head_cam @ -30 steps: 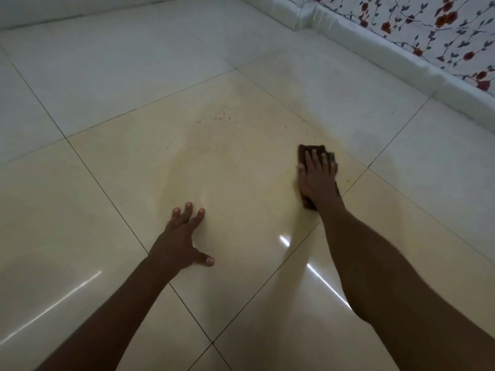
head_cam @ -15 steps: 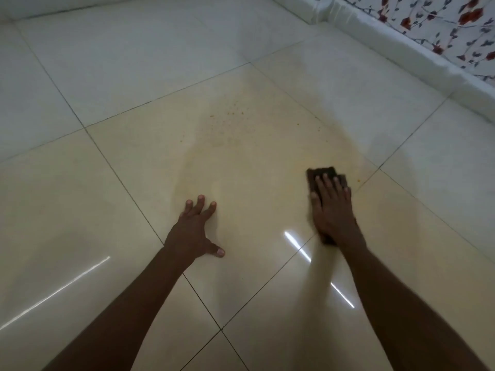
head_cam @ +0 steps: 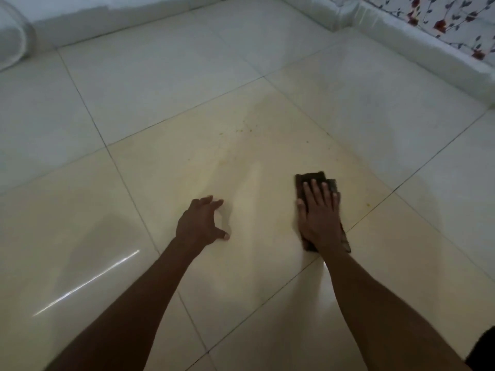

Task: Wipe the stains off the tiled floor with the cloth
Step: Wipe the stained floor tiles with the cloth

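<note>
A dark brown folded cloth [head_cam: 313, 179] lies flat on the glossy cream tiled floor [head_cam: 166, 183]. My right hand [head_cam: 320, 218] presses down on it with fingers spread, covering most of it. Small orange-yellow stain specks [head_cam: 247, 129] dot the tile farther ahead, and a faint yellowish smear [head_cam: 241, 167] runs between them and my hands. My left hand [head_cam: 201, 223] rests on the floor to the left of the cloth, fingers spread and propped on their tips, holding nothing.
A white raised ledge [head_cam: 417, 46] under a floral-patterned wall [head_cam: 452, 14] runs along the right and back. A pale rounded object [head_cam: 12, 36] sits at the far left corner. Grout lines cross the floor near both hands.
My right hand has pulled the cloth back toward me and slightly left along the tile. My left hand stays planted on the floor, and the view has tilted to show more of the far floor.
</note>
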